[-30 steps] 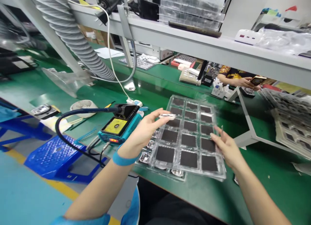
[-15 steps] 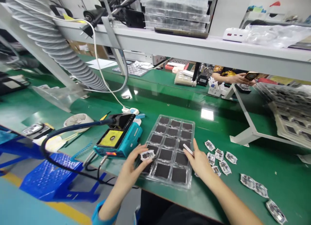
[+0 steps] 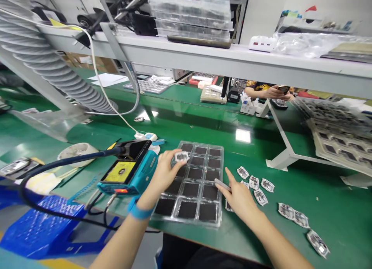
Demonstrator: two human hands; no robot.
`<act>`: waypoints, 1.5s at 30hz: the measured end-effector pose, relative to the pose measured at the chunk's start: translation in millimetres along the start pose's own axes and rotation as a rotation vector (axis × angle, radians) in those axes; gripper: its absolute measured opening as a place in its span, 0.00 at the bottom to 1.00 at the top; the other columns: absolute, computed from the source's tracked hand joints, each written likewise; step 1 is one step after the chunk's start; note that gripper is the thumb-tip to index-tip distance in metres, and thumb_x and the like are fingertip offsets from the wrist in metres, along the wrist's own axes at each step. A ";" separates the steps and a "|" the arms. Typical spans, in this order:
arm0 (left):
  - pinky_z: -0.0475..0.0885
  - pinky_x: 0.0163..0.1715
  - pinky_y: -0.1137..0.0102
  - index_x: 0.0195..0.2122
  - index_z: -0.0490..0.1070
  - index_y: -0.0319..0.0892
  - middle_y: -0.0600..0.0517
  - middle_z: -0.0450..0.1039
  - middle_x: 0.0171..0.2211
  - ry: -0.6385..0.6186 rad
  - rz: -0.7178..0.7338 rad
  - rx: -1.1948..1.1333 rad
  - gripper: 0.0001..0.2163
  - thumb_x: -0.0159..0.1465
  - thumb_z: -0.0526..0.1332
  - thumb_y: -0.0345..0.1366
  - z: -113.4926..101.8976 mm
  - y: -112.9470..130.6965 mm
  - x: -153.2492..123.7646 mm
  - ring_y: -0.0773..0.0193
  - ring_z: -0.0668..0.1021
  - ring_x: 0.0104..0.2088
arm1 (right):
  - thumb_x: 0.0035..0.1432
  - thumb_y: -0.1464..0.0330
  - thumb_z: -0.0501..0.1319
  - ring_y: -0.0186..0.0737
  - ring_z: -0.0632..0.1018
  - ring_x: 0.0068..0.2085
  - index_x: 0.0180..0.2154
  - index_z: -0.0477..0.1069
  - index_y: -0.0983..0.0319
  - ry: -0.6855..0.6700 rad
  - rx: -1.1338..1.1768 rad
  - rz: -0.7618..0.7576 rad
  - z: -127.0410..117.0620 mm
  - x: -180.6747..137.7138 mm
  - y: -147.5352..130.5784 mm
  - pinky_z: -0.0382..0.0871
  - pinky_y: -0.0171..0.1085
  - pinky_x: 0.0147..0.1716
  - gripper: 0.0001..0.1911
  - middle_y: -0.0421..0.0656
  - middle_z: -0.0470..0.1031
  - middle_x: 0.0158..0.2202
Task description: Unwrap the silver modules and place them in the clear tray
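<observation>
My left hand (image 3: 167, 169) pinches a small whitish watch-shaped housing (image 3: 181, 157) between thumb and fingers, above the upper left of a clear plastic tray (image 3: 213, 224). Dark square pads fill the tray's compartments. At the tray's right side, my right hand (image 3: 236, 191) grips a short pale stick-like tool (image 3: 222, 184), its tip over the right column and the index finger stretched out. Several similar housings (image 3: 260, 197) lie on the green mat to the right of that hand; one (image 3: 229, 205) is partly hidden beside the tray edge.
A teal soldering station (image 3: 139, 172) with a thick dark cable stands left of the tray. A white metal bracket (image 3: 280, 158) and stacked trays (image 3: 334, 145) are at the right. Overhead runs a shelf (image 3: 186, 54). Another person's hands (image 3: 276, 92) hold a phone across the bench.
My left hand has moved up and away over the tray with the housing in its fingers. My right hand still holds the tool near the tray's right side. The camera view has shifted.
</observation>
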State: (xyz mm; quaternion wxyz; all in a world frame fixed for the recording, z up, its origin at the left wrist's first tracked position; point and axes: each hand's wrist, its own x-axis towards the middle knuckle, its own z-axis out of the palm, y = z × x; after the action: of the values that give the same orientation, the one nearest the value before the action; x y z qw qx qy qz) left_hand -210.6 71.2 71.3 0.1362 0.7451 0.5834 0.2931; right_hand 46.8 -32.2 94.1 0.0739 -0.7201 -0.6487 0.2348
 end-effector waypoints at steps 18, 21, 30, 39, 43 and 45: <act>0.60 0.55 0.37 0.53 0.74 0.33 0.30 0.65 0.60 -0.034 -0.019 0.341 0.17 0.67 0.54 0.31 27.6 23.5 71.9 0.26 0.61 0.63 | 0.67 0.59 0.56 0.45 0.81 0.46 0.51 0.76 0.58 0.227 -0.047 0.116 -48.3 0.5 103.6 0.72 0.37 0.46 0.17 0.46 0.78 0.45; 0.61 0.55 0.39 0.56 0.71 0.28 0.25 0.66 0.57 -0.005 -0.016 0.350 0.19 0.67 0.52 0.29 30.6 42.8 67.7 0.28 0.64 0.61 | 0.64 0.55 0.60 0.47 0.80 0.48 0.52 0.75 0.58 0.172 -0.091 0.096 -46.6 29.5 88.6 0.72 0.38 0.46 0.20 0.47 0.77 0.48; 0.68 0.52 0.52 0.33 0.77 0.39 0.42 0.76 0.37 -0.410 0.439 0.189 0.14 0.53 0.73 0.44 87.6 153.5 -28.3 0.44 0.74 0.46 | 0.54 0.60 0.68 0.53 0.82 0.46 0.44 0.76 0.66 0.039 -0.226 0.073 -43.1 64.1 71.0 0.72 0.41 0.43 0.19 0.55 0.80 0.44; 0.65 0.58 0.57 0.30 0.68 0.44 0.53 0.75 0.30 -0.455 0.413 0.036 0.12 0.54 0.73 0.34 90.2 150.9 -34.1 0.55 0.77 0.40 | 0.53 0.64 0.65 0.48 0.82 0.39 0.37 0.77 0.66 0.081 -0.161 0.007 -50.3 75.1 69.3 0.66 0.34 0.35 0.13 0.52 0.81 0.36; 0.71 0.43 0.68 0.39 0.72 0.44 0.51 0.78 0.38 -0.356 0.278 -0.021 0.04 0.64 0.64 0.36 43.7 106.9 9.9 0.60 0.78 0.40 | 0.57 0.62 0.62 0.42 0.79 0.34 0.37 0.76 0.65 0.148 -0.085 -0.039 -65.9 82.4 58.3 0.61 0.33 0.31 0.13 0.46 0.80 0.32; 0.71 0.40 0.67 0.39 0.74 0.43 0.48 0.79 0.37 -0.297 0.171 0.013 0.05 0.66 0.61 0.36 21.1 71.1 39.5 0.57 0.79 0.39 | 0.57 0.61 0.62 0.40 0.78 0.33 0.37 0.76 0.63 0.154 -0.039 -0.110 -67.6 80.4 44.0 0.62 0.32 0.32 0.12 0.44 0.80 0.33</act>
State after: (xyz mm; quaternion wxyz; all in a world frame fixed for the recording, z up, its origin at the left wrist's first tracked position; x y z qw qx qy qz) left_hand -136.1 91.6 104.3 0.1907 0.8279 0.4933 0.1866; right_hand 119.6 52.6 115.9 0.1222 -0.7005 -0.6843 0.1616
